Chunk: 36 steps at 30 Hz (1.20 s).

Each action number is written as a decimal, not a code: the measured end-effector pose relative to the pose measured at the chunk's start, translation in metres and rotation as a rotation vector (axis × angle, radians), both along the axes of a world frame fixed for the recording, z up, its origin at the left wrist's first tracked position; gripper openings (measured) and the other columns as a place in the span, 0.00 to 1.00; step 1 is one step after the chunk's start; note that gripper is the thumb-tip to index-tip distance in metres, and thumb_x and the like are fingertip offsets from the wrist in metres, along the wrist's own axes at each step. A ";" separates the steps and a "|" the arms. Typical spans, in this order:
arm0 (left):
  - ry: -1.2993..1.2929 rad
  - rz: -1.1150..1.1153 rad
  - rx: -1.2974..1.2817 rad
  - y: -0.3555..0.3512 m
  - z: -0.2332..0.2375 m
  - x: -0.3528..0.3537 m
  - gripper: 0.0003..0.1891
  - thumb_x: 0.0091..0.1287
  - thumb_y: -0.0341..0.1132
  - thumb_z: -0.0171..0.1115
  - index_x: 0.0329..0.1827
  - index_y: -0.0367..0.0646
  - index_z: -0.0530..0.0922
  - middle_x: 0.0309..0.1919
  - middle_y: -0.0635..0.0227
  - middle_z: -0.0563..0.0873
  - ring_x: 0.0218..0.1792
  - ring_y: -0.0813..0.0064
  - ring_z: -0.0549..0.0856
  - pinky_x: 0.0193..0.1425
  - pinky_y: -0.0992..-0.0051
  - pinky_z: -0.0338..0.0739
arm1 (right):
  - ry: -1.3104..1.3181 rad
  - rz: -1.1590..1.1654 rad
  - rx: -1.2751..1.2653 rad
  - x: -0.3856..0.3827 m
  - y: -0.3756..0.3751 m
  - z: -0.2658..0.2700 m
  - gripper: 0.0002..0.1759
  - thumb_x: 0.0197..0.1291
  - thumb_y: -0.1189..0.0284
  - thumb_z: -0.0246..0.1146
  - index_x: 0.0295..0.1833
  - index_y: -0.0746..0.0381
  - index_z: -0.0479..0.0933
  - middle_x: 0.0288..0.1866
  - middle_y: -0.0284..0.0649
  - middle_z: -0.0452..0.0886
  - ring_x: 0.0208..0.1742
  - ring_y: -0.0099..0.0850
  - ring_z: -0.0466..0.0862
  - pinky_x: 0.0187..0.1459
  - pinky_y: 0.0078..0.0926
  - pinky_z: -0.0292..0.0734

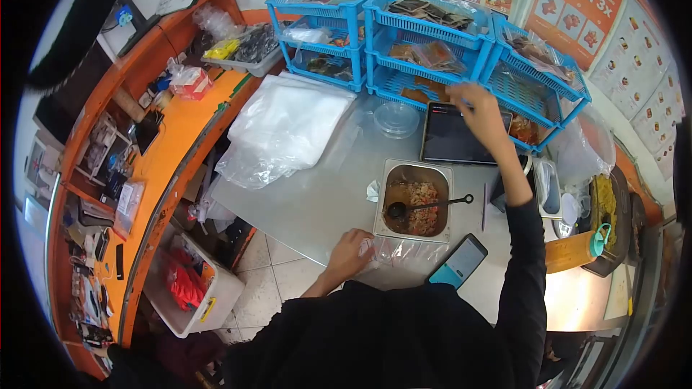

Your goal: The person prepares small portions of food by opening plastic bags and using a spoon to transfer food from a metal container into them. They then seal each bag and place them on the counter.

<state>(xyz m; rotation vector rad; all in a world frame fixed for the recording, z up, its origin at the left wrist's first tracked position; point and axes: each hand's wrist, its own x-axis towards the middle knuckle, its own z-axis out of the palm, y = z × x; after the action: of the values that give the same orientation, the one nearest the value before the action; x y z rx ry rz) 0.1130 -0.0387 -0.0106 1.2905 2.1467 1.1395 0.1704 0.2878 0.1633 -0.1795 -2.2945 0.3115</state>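
Observation:
My right hand (476, 106) reaches over the top edge of a dark tablet (461, 140), in front of the lowest blue basket (393, 85) with brown packets (425, 92) in it. Its fingers are bent and look apart, with nothing visible between them. At the table's near edge, my left hand (351, 253) is closed on a clear plastic bag (369, 251). Between the hands stands a steel container (380, 205) of chopped food in liquid (424, 205), and a black ladle (440, 204) lies across it. A phone (461, 261) with a lit screen rests to the right of the plastic.
Stacked blue baskets (425, 25) with packets line the back. White plastic bags (288, 126) lie at the left beside a round clear lid (396, 120). An orange bottle (569, 252) with a green cap stands at the right. An orange counter (173, 162) runs along the left.

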 end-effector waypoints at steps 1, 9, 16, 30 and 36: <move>0.154 -0.035 -0.028 -0.003 -0.006 0.009 0.21 0.53 0.42 0.60 0.45 0.37 0.70 0.43 0.57 0.73 0.47 0.58 0.72 0.51 0.65 0.66 | -0.098 0.025 -0.047 0.015 -0.011 -0.009 0.07 0.49 0.79 0.58 0.36 0.65 0.77 0.36 0.41 0.80 0.37 0.35 0.79 0.39 0.26 0.72; 0.482 -0.104 -0.146 0.026 -0.042 0.033 0.43 0.38 0.55 0.67 0.51 0.30 0.63 0.50 0.50 0.64 0.55 0.53 0.61 0.59 0.50 0.51 | -0.801 0.467 -0.632 0.120 -0.144 -0.065 0.07 0.49 0.72 0.60 0.34 0.61 0.79 0.30 0.42 0.80 0.30 0.35 0.79 0.33 0.27 0.73; 0.484 -0.123 -0.008 0.019 -0.043 0.032 0.44 0.33 0.53 0.70 0.52 0.34 0.64 0.46 0.55 0.66 0.50 0.55 0.65 0.57 0.54 0.55 | -0.532 -0.298 -0.423 0.142 -0.180 -0.179 0.18 0.46 0.66 0.62 0.44 0.60 0.74 0.36 0.48 0.74 0.38 0.46 0.76 0.37 0.38 0.72; 0.624 -0.130 -0.115 0.009 -0.016 0.026 0.40 0.38 0.47 0.70 0.54 0.39 0.64 0.47 0.56 0.64 0.53 0.57 0.62 0.58 0.57 0.54 | -0.238 -0.328 -0.729 0.137 -0.183 -0.202 0.14 0.40 0.79 0.63 0.39 0.64 0.76 0.25 0.43 0.76 0.27 0.35 0.78 0.32 0.27 0.73; -0.342 -0.183 -0.054 0.006 0.000 0.062 0.27 0.51 0.39 0.65 0.52 0.39 0.66 0.43 0.60 0.71 0.46 0.69 0.72 0.51 0.71 0.67 | -0.028 -0.082 -1.243 0.148 -0.214 -0.141 0.13 0.44 0.81 0.63 0.40 0.63 0.76 0.27 0.39 0.78 0.25 0.23 0.75 0.31 0.18 0.71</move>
<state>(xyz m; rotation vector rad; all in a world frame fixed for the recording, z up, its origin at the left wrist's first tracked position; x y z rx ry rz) 0.1755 -0.0322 -0.0107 1.1461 1.7634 1.1251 0.3186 0.0739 0.0227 -0.8760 -1.7925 1.6427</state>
